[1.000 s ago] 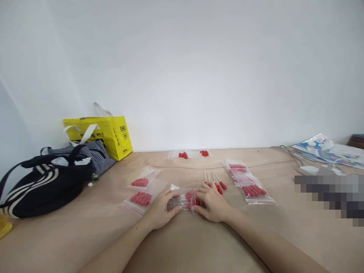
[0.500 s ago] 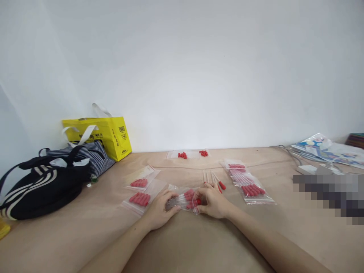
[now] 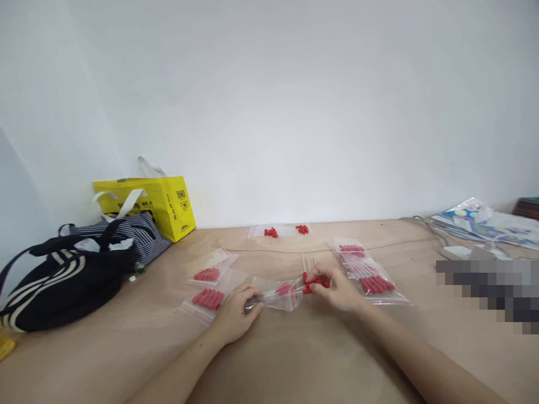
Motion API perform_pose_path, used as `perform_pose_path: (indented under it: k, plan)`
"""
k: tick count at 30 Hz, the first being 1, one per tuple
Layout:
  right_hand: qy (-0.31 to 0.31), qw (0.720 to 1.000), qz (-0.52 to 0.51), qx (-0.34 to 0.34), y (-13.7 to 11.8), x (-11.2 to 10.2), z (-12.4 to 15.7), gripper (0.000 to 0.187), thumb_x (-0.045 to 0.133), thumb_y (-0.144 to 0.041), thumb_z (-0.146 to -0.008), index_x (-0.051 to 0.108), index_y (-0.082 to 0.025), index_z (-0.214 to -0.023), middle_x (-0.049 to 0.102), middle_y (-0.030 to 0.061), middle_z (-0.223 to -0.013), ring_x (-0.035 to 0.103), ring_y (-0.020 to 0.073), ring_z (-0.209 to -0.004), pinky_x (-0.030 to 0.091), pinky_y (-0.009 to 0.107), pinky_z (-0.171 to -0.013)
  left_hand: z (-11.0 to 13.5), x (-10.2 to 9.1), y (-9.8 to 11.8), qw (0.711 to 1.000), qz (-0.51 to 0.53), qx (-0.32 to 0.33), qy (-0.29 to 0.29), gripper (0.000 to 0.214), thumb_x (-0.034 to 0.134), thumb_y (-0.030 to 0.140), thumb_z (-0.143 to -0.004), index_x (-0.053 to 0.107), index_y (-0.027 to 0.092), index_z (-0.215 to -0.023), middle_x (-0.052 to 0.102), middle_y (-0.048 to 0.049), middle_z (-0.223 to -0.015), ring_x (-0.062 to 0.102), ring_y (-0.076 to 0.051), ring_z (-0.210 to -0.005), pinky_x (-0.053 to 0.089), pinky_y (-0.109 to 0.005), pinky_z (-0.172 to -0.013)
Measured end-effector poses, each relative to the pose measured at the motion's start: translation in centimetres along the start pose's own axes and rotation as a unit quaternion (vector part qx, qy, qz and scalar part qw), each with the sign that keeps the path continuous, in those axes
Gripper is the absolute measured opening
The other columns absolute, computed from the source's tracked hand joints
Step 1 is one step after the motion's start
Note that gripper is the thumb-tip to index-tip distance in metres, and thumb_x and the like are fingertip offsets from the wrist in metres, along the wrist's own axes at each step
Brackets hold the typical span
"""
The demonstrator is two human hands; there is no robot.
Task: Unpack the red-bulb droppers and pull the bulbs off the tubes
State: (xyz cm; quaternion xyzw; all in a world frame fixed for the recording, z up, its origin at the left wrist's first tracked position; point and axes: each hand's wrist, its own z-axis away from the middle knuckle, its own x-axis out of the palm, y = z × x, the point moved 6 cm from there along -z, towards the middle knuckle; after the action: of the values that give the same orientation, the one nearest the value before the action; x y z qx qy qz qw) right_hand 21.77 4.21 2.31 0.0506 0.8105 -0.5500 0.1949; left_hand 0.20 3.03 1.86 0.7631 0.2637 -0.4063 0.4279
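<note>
My left hand [image 3: 236,310] presses down on the near end of a small clear zip bag [image 3: 278,294] that holds several red-capped clear sticks. My right hand [image 3: 337,287] is pinched on a red-capped stick [image 3: 314,283] at the bag's open mouth. A few loose clear sticks [image 3: 309,261] lie just beyond my right hand on the tan table [image 3: 295,359].
Two filled bags of red caps [image 3: 207,287] lie left of my left hand, and a stack of filled bags [image 3: 368,269] lies to the right. More red pieces [image 3: 286,229] sit near the wall. Yellow, striped and black bags [image 3: 105,247] stand at left; papers [image 3: 484,221] at right.
My right hand has shifted to the right, away from the bag, drawing a red-capped stick at its mouth. The bag has stretched out flatter. My left hand stays on the bag's near end.
</note>
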Motion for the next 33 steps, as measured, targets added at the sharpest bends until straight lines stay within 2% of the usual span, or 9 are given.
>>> perform_pose_path:
  k: [5,7,10,13,16,21,25,30,33]
  plan:
    - [0.044,0.993,-0.095,0.05,1.1,-3.3,-0.2,0.014,0.057,-0.03,-0.061,0.052,-0.018,-0.066,0.058,-0.0027,-0.053,0.052,0.0116,-0.049,0.039,0.025,-0.051,-0.1,-0.3,-0.4,1.0,-0.006,-0.019,0.0,0.016,0.051,0.022,-0.072,0.061,0.018,-0.083,0.059,-0.0036,-0.082,0.054,-0.016,-0.073,0.042,-0.027,-0.068]
    - [0.099,0.99,-0.081,0.054,1.6,-5.1,-0.3,0.015,0.058,-0.032,-0.061,0.054,-0.018,-0.065,0.059,-0.0022,-0.055,0.054,0.0124,-0.053,0.041,0.025,-0.054,-0.1,-0.3,-0.5,1.0,-0.005,-0.026,-0.002,0.016,0.051,0.023,-0.072,0.061,0.018,-0.083,0.059,-0.0035,-0.082,0.054,-0.016,-0.071,0.041,-0.026,-0.066]
    - [0.219,0.974,-0.018,0.045,2.7,-7.7,-0.3,0.017,0.057,-0.034,-0.06,0.057,-0.017,-0.062,0.062,0.0006,-0.063,0.058,0.0146,-0.063,0.043,0.025,-0.06,-0.1,-0.4,-0.6,0.999,0.0,-0.036,-0.006,0.017,0.051,0.023,-0.071,0.061,0.018,-0.083,0.058,-0.0029,-0.08,0.053,-0.015,-0.069,0.041,-0.026,-0.065]
    - [0.295,0.953,0.033,0.056,3.9,-8.4,0.0,0.018,0.055,-0.034,-0.062,0.059,-0.017,-0.063,0.063,0.0024,-0.065,0.058,0.0167,-0.065,0.043,0.027,-0.061,-0.1,-0.3,-0.7,0.999,0.001,-0.042,-0.01,0.019,0.05,0.023,-0.071,0.061,0.017,-0.084,0.057,-0.0028,-0.081,0.052,-0.015,-0.07,0.04,-0.026,-0.065]
    - [0.327,0.94,0.075,0.058,4.4,-7.5,0.2,0.017,0.054,-0.033,-0.063,0.06,-0.017,-0.064,0.063,0.0036,-0.068,0.057,0.0184,-0.067,0.042,0.029,-0.062,-0.1,-0.3,-0.5,0.999,-0.002,-0.042,-0.019,0.019,0.049,0.023,-0.072,0.061,0.017,-0.085,0.056,-0.0033,-0.082,0.053,-0.016,-0.071,0.04,-0.026,-0.066]
    - [0.303,0.943,0.134,0.029,4.0,-5.0,0.2,0.016,0.056,-0.034,-0.062,0.058,-0.019,-0.058,0.058,0.0018,-0.062,0.054,0.0169,-0.062,0.041,0.03,-0.062,-0.1,-0.3,-0.3,0.999,0.002,-0.042,-0.026,0.019,0.049,0.023,-0.072,0.061,0.018,-0.085,0.056,-0.0034,-0.084,0.052,-0.016,-0.072,0.04,-0.027,-0.068]
    - [0.265,0.942,0.206,-0.024,3.1,-3.4,0.2,0.02,0.055,-0.038,-0.067,0.057,-0.019,-0.059,0.055,0.0022,-0.065,0.053,0.015,-0.061,0.042,0.027,-0.058,-0.1,-0.3,-0.3,0.999,0.011,-0.034,-0.025,0.018,0.048,0.022,-0.072,0.061,0.019,-0.085,0.056,-0.0032,-0.085,0.052,-0.016,-0.074,0.041,-0.027,-0.069]
    - [0.213,0.941,0.256,-0.055,2.9,-2.3,0.2,0.02,0.055,-0.039,-0.07,0.059,-0.02,-0.065,0.056,0.0032,-0.07,0.053,0.0143,-0.06,0.042,0.027,-0.059,0.0,-0.3,-0.1,0.999,0.012,-0.024,-0.03,0.017,0.05,0.021,-0.072,0.06,0.018,-0.086,0.057,-0.0038,-0.087,0.053,-0.017,-0.078,0.041,-0.027,-0.071]
    - [0.191,0.941,0.273,-0.054,3.2,-2.2,0.2,0.024,0.055,-0.043,-0.071,0.06,-0.019,-0.069,0.056,0.0034,-0.072,0.053,0.0147,-0.062,0.04,0.027,-0.059,0.0,-0.2,0.1,0.999,0.014,-0.01,-0.03,0.017,0.048,0.026,-0.076,0.059,0.019,-0.087,0.057,-0.0032,-0.086,0.053,-0.017,-0.079,0.041,-0.029,-0.074]
